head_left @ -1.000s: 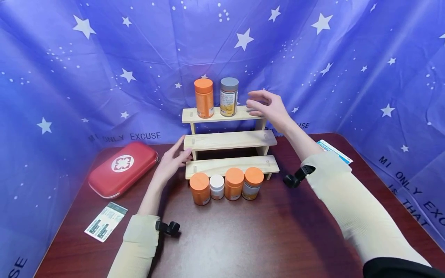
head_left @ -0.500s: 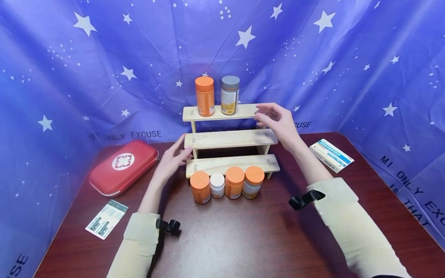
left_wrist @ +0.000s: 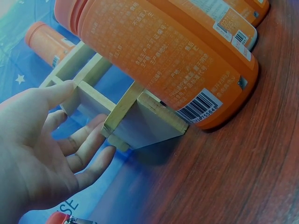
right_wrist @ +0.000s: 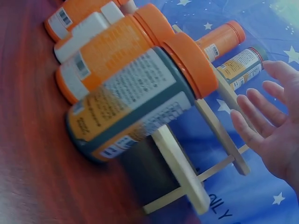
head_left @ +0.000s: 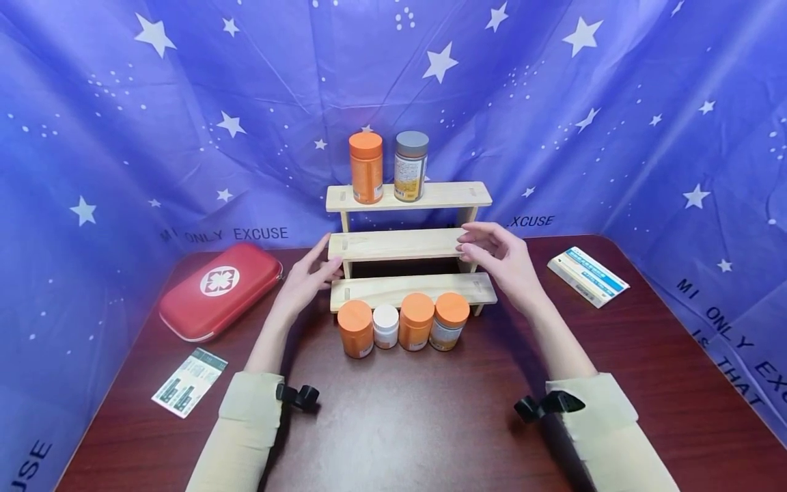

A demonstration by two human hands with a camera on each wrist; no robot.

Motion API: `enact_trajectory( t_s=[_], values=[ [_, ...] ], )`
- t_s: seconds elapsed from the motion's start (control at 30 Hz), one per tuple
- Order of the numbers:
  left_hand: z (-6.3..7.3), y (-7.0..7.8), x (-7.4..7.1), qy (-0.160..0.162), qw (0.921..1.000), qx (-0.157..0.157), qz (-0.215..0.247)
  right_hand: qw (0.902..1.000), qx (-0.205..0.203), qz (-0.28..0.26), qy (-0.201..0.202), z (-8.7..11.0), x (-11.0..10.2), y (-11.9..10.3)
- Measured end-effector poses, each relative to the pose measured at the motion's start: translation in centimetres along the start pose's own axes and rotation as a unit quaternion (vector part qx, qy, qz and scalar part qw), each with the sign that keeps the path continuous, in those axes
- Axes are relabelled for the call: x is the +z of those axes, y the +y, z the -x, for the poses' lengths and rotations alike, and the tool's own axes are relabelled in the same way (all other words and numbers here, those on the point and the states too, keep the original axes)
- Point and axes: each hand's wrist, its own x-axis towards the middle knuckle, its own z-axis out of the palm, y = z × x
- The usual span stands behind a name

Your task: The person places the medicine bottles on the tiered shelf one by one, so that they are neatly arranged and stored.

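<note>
A three-step wooden shelf (head_left: 393,244) stands at the back of the table. My left hand (head_left: 302,281) is at its left side, fingertips right at the middle step, with thumb and fingers spread in the left wrist view. At the right end of the middle step is my right hand (head_left: 501,263), its fingers loosely bent and holding nothing. On the top step stand an orange bottle (head_left: 367,171) and a grey-capped bottle (head_left: 410,169). Before the bottom step is a row: an orange bottle (head_left: 356,331), a small white bottle (head_left: 386,328), another orange bottle (head_left: 416,324) and an orange-capped grey bottle (head_left: 449,324).
To the left lie a red zip case (head_left: 220,290) with a white emblem and a white-and-green flat pack (head_left: 190,383). A white-and-blue box (head_left: 588,277) lies on the right of the table (head_left: 418,424). Behind the shelf hangs a blue starry curtain (head_left: 492,102).
My right hand has drawn back from beside the grey-capped bottle, down to the middle step's right end. The white-and-blue box has come into full view. My left hand stays in place.
</note>
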Motion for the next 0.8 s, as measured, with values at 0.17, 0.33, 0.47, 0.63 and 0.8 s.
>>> enact_trajectory(
  t_s=[0.17, 0.33, 0.47, 0.63, 0.8],
  values=[
    [0.0, -0.1, 0.0, 0.002, 1.0000, 0.000, -0.006, 0.9996, -0.002, -0.027, -0.003, 1.5, 0.4, 0.2],
    [0.0, -0.1, -0.1, 0.007, 1.0000, 0.000, -0.007, 0.9990, 0.018, -0.033, -0.025, 2.8, 0.2, 0.4],
    [0.1, -0.2, -0.1, 0.006, 0.9999, -0.003, -0.008, 0.9987, 0.025, -0.024, -0.039, 3.3, -0.1, 0.5],
    [0.1, -0.2, -0.1, 0.004, 1.0000, -0.005, -0.007, 0.9970, 0.036, 0.002, -0.068, 3.7, -0.6, 0.6],
    [0.0, 0.0, 0.0, 0.002, 1.0000, 0.001, -0.003, 0.9912, 0.062, 0.008, -0.116, 3.8, -1.1, 0.8]
  ],
)
